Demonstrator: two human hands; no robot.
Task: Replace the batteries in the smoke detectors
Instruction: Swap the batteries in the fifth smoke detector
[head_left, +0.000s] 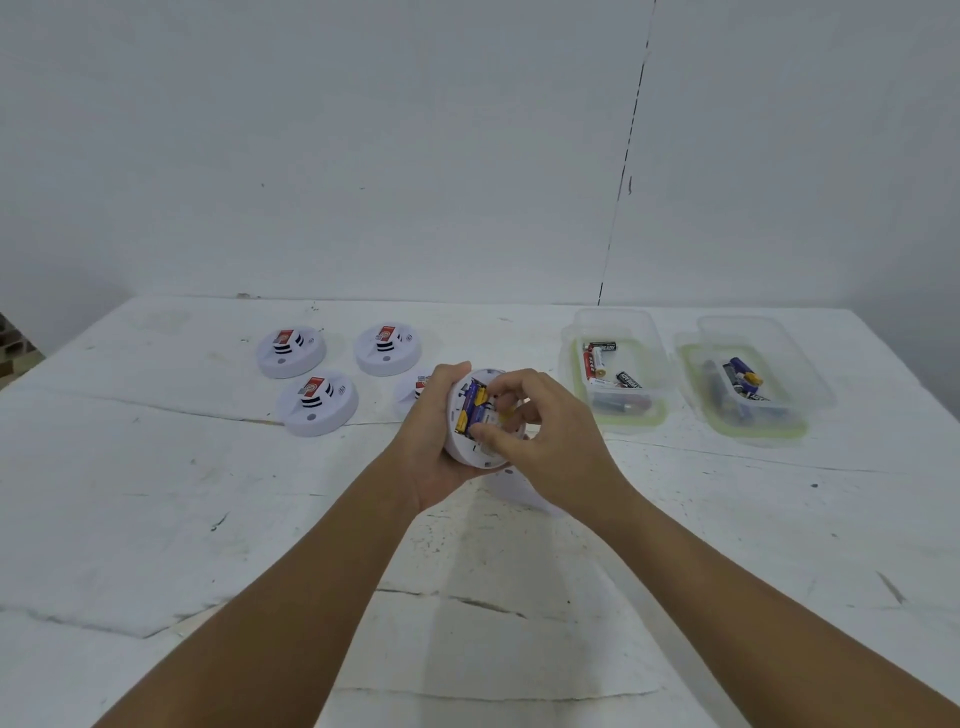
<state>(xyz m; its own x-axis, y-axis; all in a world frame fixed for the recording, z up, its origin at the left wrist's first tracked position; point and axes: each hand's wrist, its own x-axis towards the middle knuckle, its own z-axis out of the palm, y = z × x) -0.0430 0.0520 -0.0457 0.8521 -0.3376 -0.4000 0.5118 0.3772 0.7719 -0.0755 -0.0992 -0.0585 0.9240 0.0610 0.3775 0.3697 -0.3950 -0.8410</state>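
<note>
Smoke detectors (291, 352) lay in a group toward the table's (156, 493) far left, three in full view and a fourth half hidden behind the left hand (434, 436). That hand gripped an opened detector (475, 418) above the table's middle, its batteries (470, 402) exposed. The right hand (540, 434) curled its fingers into the compartment, pinching at a battery. Toward the far right edge sat two clear boxes (615, 325) of batteries. A cramped pinch could slip, dropping the battery or bending a contact.

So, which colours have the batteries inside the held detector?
Blue and yellow batteries, in the head view, the only one.
</note>
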